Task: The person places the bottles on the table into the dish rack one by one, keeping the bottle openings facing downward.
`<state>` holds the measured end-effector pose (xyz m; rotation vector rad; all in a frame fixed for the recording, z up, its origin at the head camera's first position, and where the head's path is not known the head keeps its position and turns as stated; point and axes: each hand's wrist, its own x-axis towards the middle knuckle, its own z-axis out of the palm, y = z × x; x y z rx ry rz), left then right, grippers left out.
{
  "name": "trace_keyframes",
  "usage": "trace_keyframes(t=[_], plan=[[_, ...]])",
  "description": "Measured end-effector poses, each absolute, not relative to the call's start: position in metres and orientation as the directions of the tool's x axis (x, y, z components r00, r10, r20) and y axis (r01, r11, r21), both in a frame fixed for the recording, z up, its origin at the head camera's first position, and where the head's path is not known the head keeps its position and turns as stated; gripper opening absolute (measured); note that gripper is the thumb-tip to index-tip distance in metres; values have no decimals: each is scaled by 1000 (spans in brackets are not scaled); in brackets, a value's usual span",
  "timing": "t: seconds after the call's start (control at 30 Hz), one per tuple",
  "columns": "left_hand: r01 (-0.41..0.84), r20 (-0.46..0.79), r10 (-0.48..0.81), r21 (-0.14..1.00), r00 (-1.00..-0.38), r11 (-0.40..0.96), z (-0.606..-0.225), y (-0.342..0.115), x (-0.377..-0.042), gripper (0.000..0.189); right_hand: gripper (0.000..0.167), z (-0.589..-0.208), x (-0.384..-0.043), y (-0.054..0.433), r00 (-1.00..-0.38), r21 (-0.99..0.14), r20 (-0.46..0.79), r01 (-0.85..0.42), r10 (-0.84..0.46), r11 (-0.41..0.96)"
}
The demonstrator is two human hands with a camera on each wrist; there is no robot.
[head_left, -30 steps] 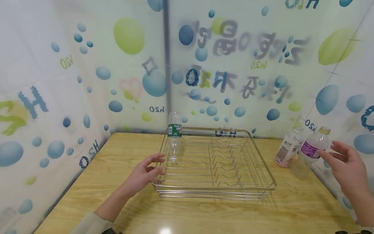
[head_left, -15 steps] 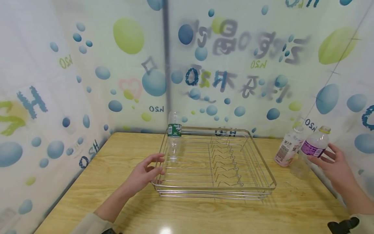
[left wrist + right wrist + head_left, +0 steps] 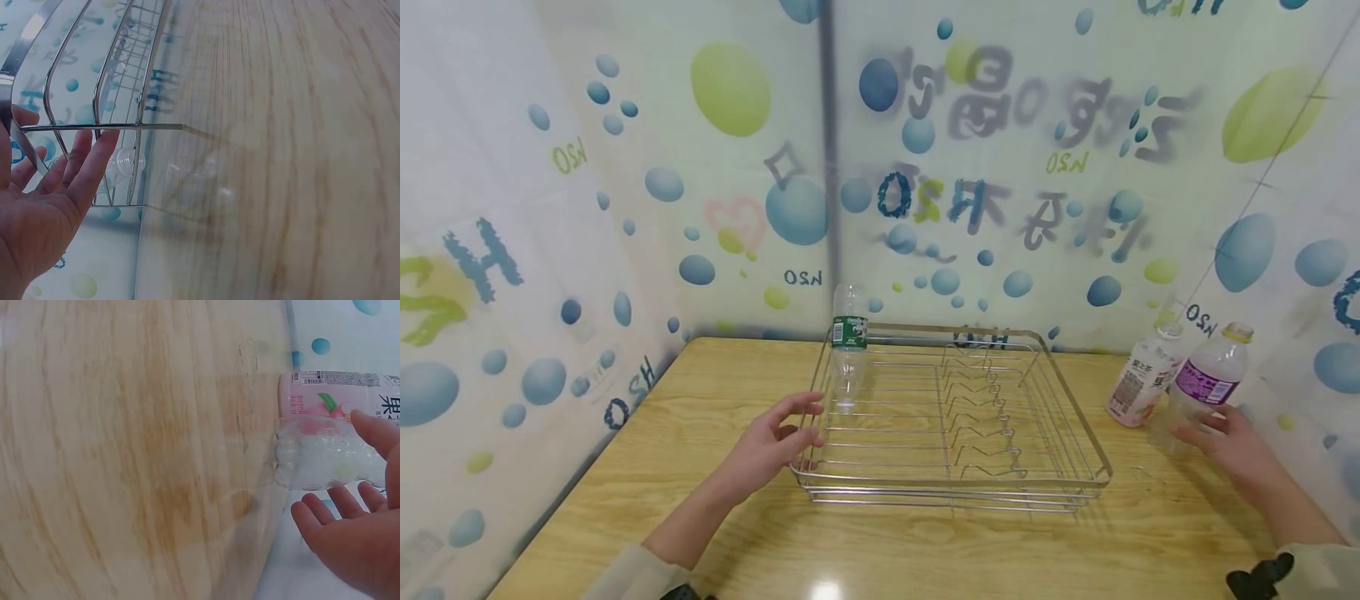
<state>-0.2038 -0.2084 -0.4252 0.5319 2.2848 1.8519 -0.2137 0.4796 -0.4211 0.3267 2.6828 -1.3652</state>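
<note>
At the left end of the wire rack (image 3: pixel 925 482), the left hand (image 3: pixel 778 442) rested with loosely spread fingers touching the wires. Inside, near its fingertips, stood the green-labelled bottle (image 3: pixel 848 335). Beyond the pink bottle (image 3: pixel 1138 385), the purple-labelled bottle (image 3: pixel 1208 383) stood between the parted thumb and fingers of the right hand (image 3: pixel 1231 448).

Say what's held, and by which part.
Grip can't be confirmed: left hand touches wire rack, left side; right hand is around purple-labelled bottle, lower body.
</note>
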Motion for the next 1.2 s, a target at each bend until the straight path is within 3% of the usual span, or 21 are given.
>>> trace_keyframes(t=[0.33,0.73,1.03,1.2], plan=[[179,101,363,965,-926,190,-425,-209,-203,53,100,-429,-214,480,-974,-776,-170,227,151,589],[185,104,374,965,-922,187,-427,-210,-205,56,100,-425,-209,478,-973,-744,-160,231,169,627],[182,101,366,964,-925,193,-426,-211,-206,53,94,-405,-199,456,-993,-754,-56,111,106,647],[175,99,375,969,-922,175,-427,-210,-205,53,75,-391,-196,437,-995,-770,43,26,91,638]])
